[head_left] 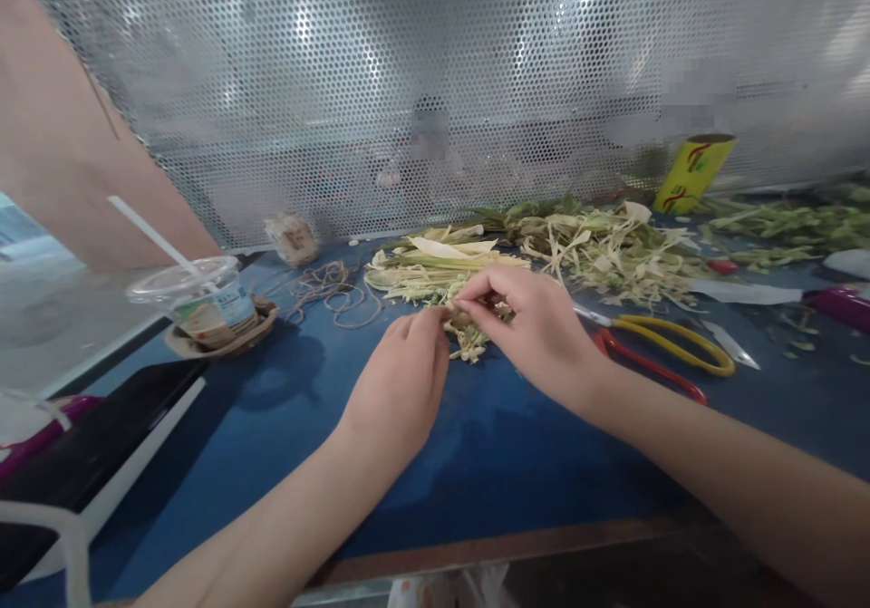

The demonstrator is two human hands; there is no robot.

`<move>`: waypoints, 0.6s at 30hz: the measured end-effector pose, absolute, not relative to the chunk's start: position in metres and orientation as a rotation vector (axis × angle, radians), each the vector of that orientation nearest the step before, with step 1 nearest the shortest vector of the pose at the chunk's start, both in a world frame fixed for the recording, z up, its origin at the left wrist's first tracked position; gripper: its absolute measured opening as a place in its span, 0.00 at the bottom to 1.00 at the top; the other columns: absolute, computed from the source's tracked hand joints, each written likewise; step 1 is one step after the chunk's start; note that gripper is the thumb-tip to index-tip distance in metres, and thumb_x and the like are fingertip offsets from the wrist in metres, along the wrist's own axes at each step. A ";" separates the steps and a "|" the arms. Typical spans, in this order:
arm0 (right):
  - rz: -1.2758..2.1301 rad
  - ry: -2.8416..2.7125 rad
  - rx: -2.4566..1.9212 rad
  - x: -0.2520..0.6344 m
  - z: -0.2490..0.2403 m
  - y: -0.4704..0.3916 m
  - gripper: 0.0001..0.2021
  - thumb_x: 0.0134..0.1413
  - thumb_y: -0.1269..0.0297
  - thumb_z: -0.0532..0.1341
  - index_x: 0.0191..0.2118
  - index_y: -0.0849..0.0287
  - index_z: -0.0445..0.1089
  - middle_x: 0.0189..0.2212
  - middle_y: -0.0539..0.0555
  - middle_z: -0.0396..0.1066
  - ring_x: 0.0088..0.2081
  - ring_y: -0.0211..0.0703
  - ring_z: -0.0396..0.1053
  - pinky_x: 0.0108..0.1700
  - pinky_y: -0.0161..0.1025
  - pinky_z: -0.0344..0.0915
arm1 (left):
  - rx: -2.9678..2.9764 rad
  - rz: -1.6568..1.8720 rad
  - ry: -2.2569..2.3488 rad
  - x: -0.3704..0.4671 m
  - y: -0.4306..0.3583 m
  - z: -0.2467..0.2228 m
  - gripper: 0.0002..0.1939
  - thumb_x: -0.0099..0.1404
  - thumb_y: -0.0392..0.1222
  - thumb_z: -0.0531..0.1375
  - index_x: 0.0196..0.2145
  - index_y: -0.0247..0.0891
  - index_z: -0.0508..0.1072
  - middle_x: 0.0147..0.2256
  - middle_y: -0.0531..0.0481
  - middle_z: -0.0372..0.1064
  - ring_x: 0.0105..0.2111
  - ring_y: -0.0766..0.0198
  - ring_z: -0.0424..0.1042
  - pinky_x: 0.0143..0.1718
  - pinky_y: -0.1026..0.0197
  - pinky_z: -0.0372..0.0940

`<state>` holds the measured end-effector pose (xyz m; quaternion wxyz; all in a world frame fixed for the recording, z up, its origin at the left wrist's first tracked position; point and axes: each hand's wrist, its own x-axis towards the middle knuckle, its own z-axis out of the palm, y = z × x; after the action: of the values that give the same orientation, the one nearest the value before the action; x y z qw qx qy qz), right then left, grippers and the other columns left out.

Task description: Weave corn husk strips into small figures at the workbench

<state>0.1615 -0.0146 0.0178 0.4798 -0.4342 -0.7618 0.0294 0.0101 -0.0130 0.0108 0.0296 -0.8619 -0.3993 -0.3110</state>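
Observation:
My left hand [408, 363] is closed, with its thumb and fingertips pressed together at a small bunch of pale plant pieces [468, 343]. Opposite it, my right hand [536, 323] pinches at the same bunch with thumb and forefinger. Cream and green bits hang below the fingertips; the gripped part is mostly hidden. Just beyond the hands lies a pile of pale stalks and leaves [441, 264]. Scissors with one yellow and one red handle [672, 336] lie beside my right wrist, partly covered by it.
Left stand a lidded plastic cup with a straw [210, 313], tangled twine [333, 286] and a black phone-like slab [101, 445]. On the right are more plant cuttings [612, 250], a purple-handled knife [748, 293] and a yellow tube [693, 173]. A perforated metal panel [476, 64] closes the back.

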 end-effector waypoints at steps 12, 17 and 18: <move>0.351 -1.787 -0.979 0.158 0.020 -0.016 0.03 0.52 0.70 0.56 0.30 0.60 0.66 0.26 0.49 0.69 0.27 0.33 0.67 0.29 0.30 0.64 | -2.982 -1.470 -1.475 0.010 -0.008 0.011 0.17 0.67 0.46 0.40 0.26 0.38 0.59 0.22 0.54 0.57 0.23 0.68 0.57 0.25 0.65 0.55; 0.456 -1.705 -0.945 0.156 0.022 -0.018 0.02 0.50 0.69 0.58 0.29 0.60 0.67 0.24 0.48 0.68 0.27 0.33 0.67 0.29 0.31 0.64 | -2.943 -1.565 -1.432 0.012 -0.005 0.009 0.18 0.66 0.48 0.43 0.24 0.37 0.59 0.21 0.55 0.55 0.22 0.70 0.55 0.24 0.66 0.54; 0.468 -1.693 -0.935 0.156 0.022 -0.018 0.02 0.50 0.69 0.59 0.29 0.60 0.67 0.24 0.48 0.68 0.27 0.33 0.67 0.29 0.31 0.64 | -2.947 -1.635 -1.434 0.013 -0.004 0.009 0.18 0.66 0.49 0.43 0.24 0.37 0.59 0.22 0.55 0.54 0.22 0.70 0.55 0.25 0.66 0.55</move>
<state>0.1560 -0.0184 0.0225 0.5447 -0.3941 -0.7135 0.1973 0.0127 -0.0042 0.0087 -0.2575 -0.7774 -0.3782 -0.4315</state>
